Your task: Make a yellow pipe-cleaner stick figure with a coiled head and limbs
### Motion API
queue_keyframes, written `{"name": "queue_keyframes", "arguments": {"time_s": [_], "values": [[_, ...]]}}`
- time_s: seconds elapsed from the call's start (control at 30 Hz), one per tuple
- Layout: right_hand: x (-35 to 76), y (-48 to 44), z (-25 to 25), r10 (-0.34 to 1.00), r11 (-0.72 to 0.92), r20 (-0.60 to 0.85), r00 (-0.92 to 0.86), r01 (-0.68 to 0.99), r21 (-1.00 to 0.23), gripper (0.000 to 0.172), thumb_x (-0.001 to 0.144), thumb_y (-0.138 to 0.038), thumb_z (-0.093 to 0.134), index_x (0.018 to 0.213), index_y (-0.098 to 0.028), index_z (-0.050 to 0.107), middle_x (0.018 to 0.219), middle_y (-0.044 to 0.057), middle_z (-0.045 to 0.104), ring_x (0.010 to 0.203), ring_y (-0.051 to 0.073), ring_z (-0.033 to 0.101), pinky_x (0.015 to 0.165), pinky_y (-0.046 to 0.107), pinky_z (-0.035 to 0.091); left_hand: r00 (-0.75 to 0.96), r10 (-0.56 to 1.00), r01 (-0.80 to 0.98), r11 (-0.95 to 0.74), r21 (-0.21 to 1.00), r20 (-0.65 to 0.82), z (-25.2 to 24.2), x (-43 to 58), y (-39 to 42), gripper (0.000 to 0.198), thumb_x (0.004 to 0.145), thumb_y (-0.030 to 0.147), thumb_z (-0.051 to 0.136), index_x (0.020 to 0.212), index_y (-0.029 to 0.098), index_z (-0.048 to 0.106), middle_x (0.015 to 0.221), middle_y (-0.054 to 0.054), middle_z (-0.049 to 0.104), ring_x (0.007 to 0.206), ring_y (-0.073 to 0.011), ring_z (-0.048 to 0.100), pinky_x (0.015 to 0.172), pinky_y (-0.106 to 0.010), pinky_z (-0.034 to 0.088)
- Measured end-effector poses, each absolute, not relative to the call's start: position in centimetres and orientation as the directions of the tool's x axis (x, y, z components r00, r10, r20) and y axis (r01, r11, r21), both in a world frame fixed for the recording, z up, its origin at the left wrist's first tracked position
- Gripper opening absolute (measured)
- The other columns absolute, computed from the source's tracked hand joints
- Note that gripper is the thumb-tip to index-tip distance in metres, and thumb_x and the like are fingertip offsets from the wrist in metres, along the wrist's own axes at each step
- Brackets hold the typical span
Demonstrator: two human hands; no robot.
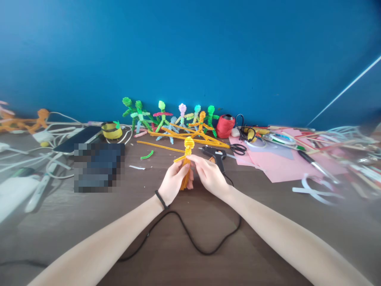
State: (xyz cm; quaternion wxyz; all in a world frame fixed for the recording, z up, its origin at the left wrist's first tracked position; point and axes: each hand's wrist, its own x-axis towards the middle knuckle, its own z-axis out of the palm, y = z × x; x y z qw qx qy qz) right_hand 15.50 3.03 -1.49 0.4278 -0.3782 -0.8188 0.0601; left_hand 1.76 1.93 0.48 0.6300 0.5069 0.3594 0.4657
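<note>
The left hand [173, 182] clasps an orange figure [188, 145], long axis six-to-twelve, head at twelve; the right hand [212, 175] touches it, grip unclear from here.

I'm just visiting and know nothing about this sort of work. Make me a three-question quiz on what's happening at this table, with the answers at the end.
1. Multiple choice: what does the left hand hold?
A) scissors
B) a yellow craft figure
C) a white pen

2. True or false: the dark wristband is on the right wrist.

3. Fill in: the black glue gun lies closer to the ____ hand.

Key: 1. B; 2. False, it is on the left; 3. right.
</note>
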Motion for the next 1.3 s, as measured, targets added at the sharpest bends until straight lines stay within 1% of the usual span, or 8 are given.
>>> {"name": "queue_keyframes", "arguments": {"time_s": [0.2,0.33,0.43,0.63,0.9,1.03,1.17,1.3], "values": [[15.49,2.89,-1.15,0.657,0.719,0.664,-0.357,0.563,-0.408,0.035,0.085,-0.011,0.030,0.114,-0.018,0.050,0.094,0.006,0.064,0.088,0.014,0.060,0.078,0.027,0.048,0.303,0.953,-0.226,0.047,0.973,0.024,0.27,1.68,2.06,0.012,0.076,0.027,0.049,0.077,0.015,0.046,0.053,0.005,0.050,0.036,-0.0067,0.048,0.038,-0.019,0.039],[15.44,2.86,-1.10,0.648,0.723,0.669,-0.365,0.570,-0.389,0.034,0.086,-0.012,0.031,0.112,-0.019,0.051,0.080,0.004,0.065,0.081,0.015,0.060,0.072,0.026,0.048,0.310,0.950,-0.223,0.039,0.974,0.033,0.17,1.67,2.15,0.012,0.076,0.026,0.049,0.075,0.015,0.045,0.054,0.005,0.050,0.036,-0.0066,0.048,0.038,-0.019,0.038],[15.40,2.86,-1.12,0.649,0.723,0.667,-0.366,0.571,-0.389,0.034,0.086,-0.013,0.030,0.113,-0.021,0.051,0.074,0.003,0.064,0.079,0.015,0.060,0.072,0.026,0.048,0.310,0.950,-0.218,0.031,0.975,0.039,0.17,1.70,2.15,0.013,0.075,0.027,0.050,0.074,0.015,0.045,0.055,0.005,0.051,0.037,-0.0068,0.049,0.038,-0.019,0.039],[15.42,2.87,-1.10,0.647,0.721,0.669,-0.366,0.579,-0.380,0.033,0.087,-0.014,0.029,0.111,-0.019,0.051,0.078,0.004,0.064,0.081,0.015,0.060,0.072,0.026,0.048,0.308,0.951,-0.203,0.037,0.979,0.028,0.21,1.68,2.09,0.015,0.075,0.029,0.051,0.073,0.015,0.045,0.056,0.005,0.051,0.037,-0.0068,0.049,0.038,-0.019,0.039],[15.41,2.85,-1.02,0.650,0.720,0.666,-0.365,0.577,-0.387,0.034,0.087,-0.014,0.028,0.111,-0.020,0.051,0.074,0.003,0.064,0.081,0.014,0.060,0.073,0.026,0.048,0.311,0.950,-0.209,0.034,0.977,0.033,0.14,1.66,2.08,0.016,0.074,0.030,0.051,0.074,0.015,0.045,0.057,0.005,0.051,0.038,-0.0069,0.050,0.038,-0.019,0.038],[15.41,2.83,-1.00,0.655,0.716,0.668,-0.353,0.572,-0.400,0.034,0.087,-0.013,0.029,0.111,-0.019,0.052,0.075,0.003,0.064,0.082,0.014,0.061,0.072,0.025,0.048,0.317,0.948,-0.213,0.033,0.977,0.037,0.06,1.68,2.12,0.016,0.075,0.030,0.051,0.075,0.015,0.045,0.057,0.004,0.052,0.039,-0.0071,0.050,0.039,-0.019,0.039],[15.45,2.88,-1.11,0.676,0.702,0.648,-0.350,0.573,-0.423,0.036,0.086,-0.013,0.029,0.113,-0.022,0.051,0.075,0.002,0.064,0.083,0.013,0.060,0.073,0.024,0.047,0.311,0.949,-0.219,0.026,0.975,0.044,-0.07,1.65,2.18,0.017,0.075,0.031,0.051,0.077,0.015,0.046,0.058,0.004,0.052,0.039,-0.0074,0.051,0.040,-0.020,0.041],[15.47,2.92,-1.16,0.681,0.698,0.646,-0.345,0.571,-0.431,0.036,0.086,-0.013,0.029,0.114,-0.022,0.050,0.077,0.002,0.064,0.080,0.012,0.060,0.072,0.022,0.047,0.308,0.951,-0.211,0.032,0.977,0.036,-0.03,1.63,2.15,0.020,0.074,0.033,0.052,0.077,0.015,0.046,0.058,0.004,0.052,0.040,-0.0074,0.051,0.040,-0.020,0.041]]}}
